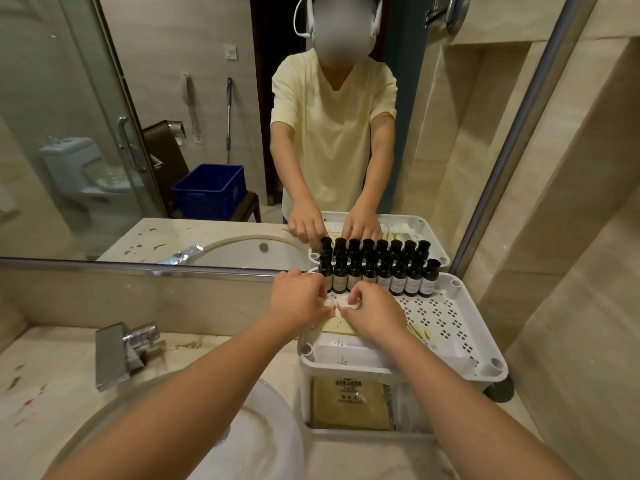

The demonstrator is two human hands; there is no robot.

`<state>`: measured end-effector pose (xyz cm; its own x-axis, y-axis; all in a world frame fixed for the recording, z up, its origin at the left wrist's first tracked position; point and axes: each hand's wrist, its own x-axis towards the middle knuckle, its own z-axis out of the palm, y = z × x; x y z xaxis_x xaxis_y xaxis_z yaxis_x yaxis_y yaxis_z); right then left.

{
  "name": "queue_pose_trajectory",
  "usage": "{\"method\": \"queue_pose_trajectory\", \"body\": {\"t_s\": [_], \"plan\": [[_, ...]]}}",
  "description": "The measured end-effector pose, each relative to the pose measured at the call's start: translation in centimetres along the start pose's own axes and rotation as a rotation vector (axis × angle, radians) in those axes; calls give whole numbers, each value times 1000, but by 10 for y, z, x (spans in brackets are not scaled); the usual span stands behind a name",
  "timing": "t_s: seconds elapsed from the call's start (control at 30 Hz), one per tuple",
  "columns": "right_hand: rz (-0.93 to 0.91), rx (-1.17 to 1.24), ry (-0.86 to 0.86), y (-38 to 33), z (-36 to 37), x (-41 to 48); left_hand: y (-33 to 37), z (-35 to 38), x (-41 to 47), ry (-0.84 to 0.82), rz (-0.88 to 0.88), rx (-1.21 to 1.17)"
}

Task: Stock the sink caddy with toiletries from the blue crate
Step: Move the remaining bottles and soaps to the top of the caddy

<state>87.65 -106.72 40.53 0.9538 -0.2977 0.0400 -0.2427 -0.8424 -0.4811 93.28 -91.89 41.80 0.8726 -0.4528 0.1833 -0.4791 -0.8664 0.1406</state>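
Your left hand [298, 299] and right hand [375, 313] meet over the top tray of the white caddy [485, 344], which stands at the right end of the surface [52, 375], beside the sink [249, 438]. The fingers of both hands pinch a small white packet [341, 303] between them, low over the tray's left half and just in front of the bottles [381, 275]. Those dark-capped bottles stand upright in a row along the tray's back edge, against the mirror [138, 133]. Flat cream sachets [339, 325] lie on the tray under your hands, and more packets [349, 403] fill the lower tier. The blue crate [209, 192] shows only as a reflection, sitting on a chair behind you.
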Motion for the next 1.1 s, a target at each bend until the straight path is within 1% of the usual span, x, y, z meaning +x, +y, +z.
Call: {"method": "queue_pose_trajectory", "body": {"t_s": [0.23,0.37,0.47,0.6,0.77,0.9,1.1], "plan": [[-29,6,13,2,-1,-5,2,0,-4,17,8,41],[-63,47,50,-1,-9,-14,1,-4,-10,69,22,11],[-142,23,53,-6,-17,-20,0,-13,-21,124,23,-99],[-289,-100,1,-22,-27,-28,-11,-29,-44,192,-4,-185],[-410,-162,-49,-60,-27,-37,-46,-47,-87,172,-119,-189],[-496,-175,-104,-101,-11,-51,-78,-60,-131,146,-234,-97],[-680,-225,-181,-169,23,-91,-123,-80,-207,95,-437,10]]}}
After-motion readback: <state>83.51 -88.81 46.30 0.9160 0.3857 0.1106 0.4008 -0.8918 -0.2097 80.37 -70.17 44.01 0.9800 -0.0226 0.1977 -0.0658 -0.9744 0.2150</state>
